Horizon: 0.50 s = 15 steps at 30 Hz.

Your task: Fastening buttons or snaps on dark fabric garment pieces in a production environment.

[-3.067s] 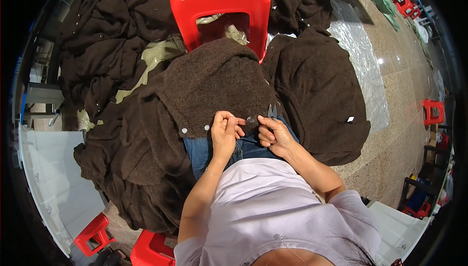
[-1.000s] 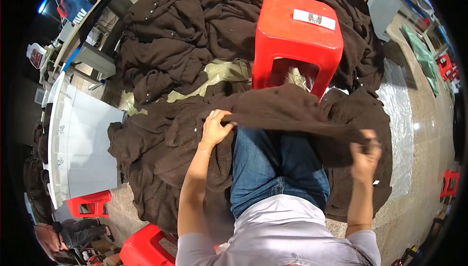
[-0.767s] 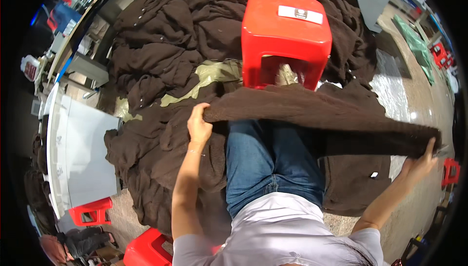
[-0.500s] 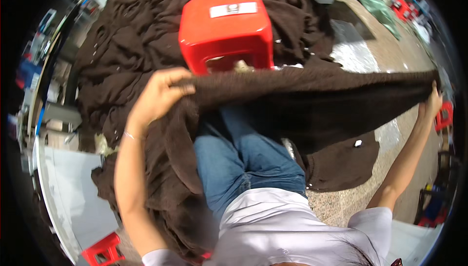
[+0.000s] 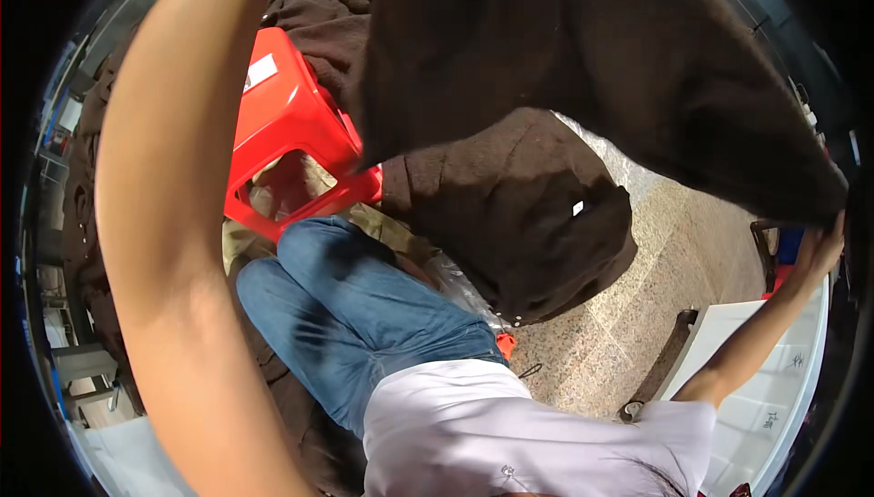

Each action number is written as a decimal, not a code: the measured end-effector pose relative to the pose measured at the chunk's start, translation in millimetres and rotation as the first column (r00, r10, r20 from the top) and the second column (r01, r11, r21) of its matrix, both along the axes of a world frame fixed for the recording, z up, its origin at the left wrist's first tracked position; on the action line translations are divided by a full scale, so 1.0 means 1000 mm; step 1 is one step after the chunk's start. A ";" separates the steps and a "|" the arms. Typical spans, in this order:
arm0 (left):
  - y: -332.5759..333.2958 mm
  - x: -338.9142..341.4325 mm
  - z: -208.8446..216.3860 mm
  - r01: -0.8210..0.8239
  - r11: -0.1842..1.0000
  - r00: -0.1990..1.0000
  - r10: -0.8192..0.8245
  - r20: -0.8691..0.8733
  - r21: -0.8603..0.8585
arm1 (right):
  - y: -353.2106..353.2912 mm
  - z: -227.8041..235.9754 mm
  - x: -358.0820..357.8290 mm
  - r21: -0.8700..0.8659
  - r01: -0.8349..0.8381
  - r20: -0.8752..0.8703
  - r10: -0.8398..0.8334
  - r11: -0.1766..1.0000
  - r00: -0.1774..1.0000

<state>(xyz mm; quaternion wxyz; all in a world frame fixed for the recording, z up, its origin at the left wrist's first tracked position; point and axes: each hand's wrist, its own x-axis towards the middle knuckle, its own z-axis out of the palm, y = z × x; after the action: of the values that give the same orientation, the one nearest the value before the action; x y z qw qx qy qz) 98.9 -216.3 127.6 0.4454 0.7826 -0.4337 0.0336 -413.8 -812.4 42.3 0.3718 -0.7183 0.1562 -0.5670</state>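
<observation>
A dark brown, fuzzy cloth hangs spread in the air across the upper right. My right hand is closed on its far right corner, arm stretched out to the side. My left forearm rises along the left and leaves the picture at the top, so the left hand is hidden from view. Below the raised cloth, a separate dark brown cloth piece with a small white tag lies on the floor. Whether the raised piece is a whole garment, I cannot tell.
A red plastic stool stands in front of my knees. More brown cloth is heaped behind it. On my right is a white board or tabletop, above speckled floor. Clear plastic lies beside my legs.
The brown cloth has gone from lying across my lap to being lifted up. My left arm has risen until its hand left the picture. My view and body have turned toward the right.
</observation>
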 end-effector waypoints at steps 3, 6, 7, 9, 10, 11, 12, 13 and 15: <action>0.013 0.021 -0.057 0.175 0.979 0.980 -0.184 0.082 0.101 | 0.097 -0.061 -0.056 0.328 -0.356 -0.128 0.415 0.875 0.901; 0.010 0.036 -0.136 0.220 0.915 0.964 -0.257 0.067 0.339 | 0.144 -0.156 -0.098 0.118 0.205 -0.801 -0.029 0.972 0.598; 0.017 0.025 -0.166 0.118 0.902 0.915 -0.261 0.308 0.415 | 0.197 -0.161 -0.059 0.355 0.217 -0.857 0.225 0.909 0.463; 0.018 0.014 -0.233 0.087 0.923 0.954 -0.186 0.236 0.375 | 0.236 -0.192 -0.033 0.555 0.072 -0.818 0.529 0.829 0.226; 0.001 -0.013 -0.251 0.051 0.870 0.989 -0.112 0.097 0.490 | 0.220 -0.233 -0.051 0.645 -0.014 -0.762 0.644 0.764 0.067; 0.005 -0.017 -0.283 0.002 0.804 0.977 -0.129 0.170 0.595 | 0.234 -0.281 -0.050 0.645 -0.098 -0.752 0.652 0.758 0.099; 0.025 -0.019 -0.330 -0.065 0.742 0.972 -0.105 0.212 0.667 | 0.255 -0.306 -0.035 0.521 -0.197 -0.850 0.526 0.831 -0.032; 0.041 -0.028 -0.367 -0.117 0.677 0.964 -0.098 0.247 0.726 | 0.272 -0.329 -0.024 0.555 -0.177 -0.831 0.530 0.813 -0.168; 0.033 -0.084 -0.399 -0.184 0.699 0.983 0.113 0.148 0.691 | 0.285 -0.374 -0.036 0.415 -0.104 -0.874 0.364 0.904 -0.323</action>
<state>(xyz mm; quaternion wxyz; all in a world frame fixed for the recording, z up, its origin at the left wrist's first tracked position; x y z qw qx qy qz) 14.6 -182.9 -271.7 0.0902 0.9228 -0.3697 -0.0607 -450.0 -527.8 -332.2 0.2655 -0.8613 0.2837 0.3273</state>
